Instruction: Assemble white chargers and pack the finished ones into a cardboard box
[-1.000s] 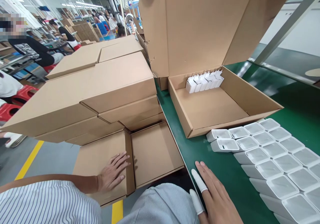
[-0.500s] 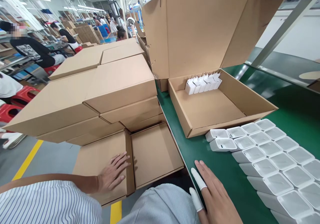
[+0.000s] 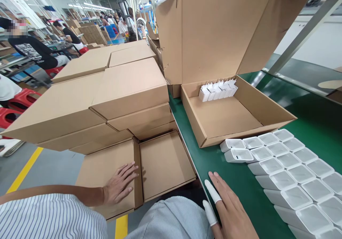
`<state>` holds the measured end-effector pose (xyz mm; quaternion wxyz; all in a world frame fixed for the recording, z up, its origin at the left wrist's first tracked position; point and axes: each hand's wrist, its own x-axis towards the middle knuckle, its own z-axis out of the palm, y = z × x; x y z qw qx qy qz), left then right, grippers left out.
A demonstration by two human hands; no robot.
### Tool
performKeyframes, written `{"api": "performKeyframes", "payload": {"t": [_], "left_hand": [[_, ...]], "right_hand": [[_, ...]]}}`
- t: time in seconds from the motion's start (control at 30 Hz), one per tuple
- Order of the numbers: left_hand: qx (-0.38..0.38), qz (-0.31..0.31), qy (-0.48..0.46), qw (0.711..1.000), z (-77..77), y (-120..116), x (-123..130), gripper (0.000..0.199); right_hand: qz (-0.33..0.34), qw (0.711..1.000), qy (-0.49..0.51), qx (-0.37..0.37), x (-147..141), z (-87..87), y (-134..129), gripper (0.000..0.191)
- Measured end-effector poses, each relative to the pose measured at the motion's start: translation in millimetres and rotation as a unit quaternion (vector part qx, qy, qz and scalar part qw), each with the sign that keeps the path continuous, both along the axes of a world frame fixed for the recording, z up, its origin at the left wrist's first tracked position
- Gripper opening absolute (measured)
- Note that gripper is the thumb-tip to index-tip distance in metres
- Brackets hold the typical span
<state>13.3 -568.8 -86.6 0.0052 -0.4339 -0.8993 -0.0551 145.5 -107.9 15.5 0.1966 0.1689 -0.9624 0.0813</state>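
Note:
My left hand (image 3: 121, 183) lies flat with fingers spread on a closed cardboard box (image 3: 109, 160) at the lower left. At the edge of the green table (image 3: 197, 150) rests my right hand (image 3: 227, 203), fingers stretched out, white covers on two of them, holding nothing. Ahead of it stands an open cardboard box (image 3: 227, 116) with its lid raised; a row of small white boxes (image 3: 217, 90) sits along its back wall. Rows of white open-topped containers (image 3: 288, 175) stand to the right of my right hand.
Stacked closed cardboard boxes (image 3: 128, 86) fill the left side, beside the table. Another closed box (image 3: 167, 164) lies low between my hands. A metal post (image 3: 301, 32) slants at the right. People sit on red stools (image 3: 24, 98) farther left.
The view has shifted very slightly. Both hands stay where they were. In the background, a seated person's arm has moved a little.

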Motion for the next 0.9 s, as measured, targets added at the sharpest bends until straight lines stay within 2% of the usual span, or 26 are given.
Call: {"api": "performKeyframes", "payload": {"t": [0.3, 0.57, 0.73, 0.83, 0.9], "left_hand": [[-0.006, 0.003, 0.004, 1.000, -2.1, -1, 1, 0.045], [-0.006, -0.020, 0.022, 1.000, -0.4, -1, -3, 0.045], [0.006, 0.002, 0.023, 1.000, 2.5, -5, 0, 0.045], [-0.025, -0.028, 0.060, 0.997, -1.6, -18, 1, 0.051], [-0.071, -0.082, 0.112, 0.988, -7.9, -21, -17, 0.052]], "right_hand": [[-0.001, 1.000, 0.001, 0.004, 1, 4.0, 0, 0.039], [0.003, 1.000, -0.006, -0.028, 1, -0.2, -1, 0.030], [0.005, 0.998, -0.023, -0.055, 1, -0.1, -2, 0.023], [-0.016, 0.994, -0.077, -0.075, 1, 3.8, -9, 0.025], [-0.034, 0.988, -0.126, -0.077, 2, 7.0, -17, 0.027]]}}
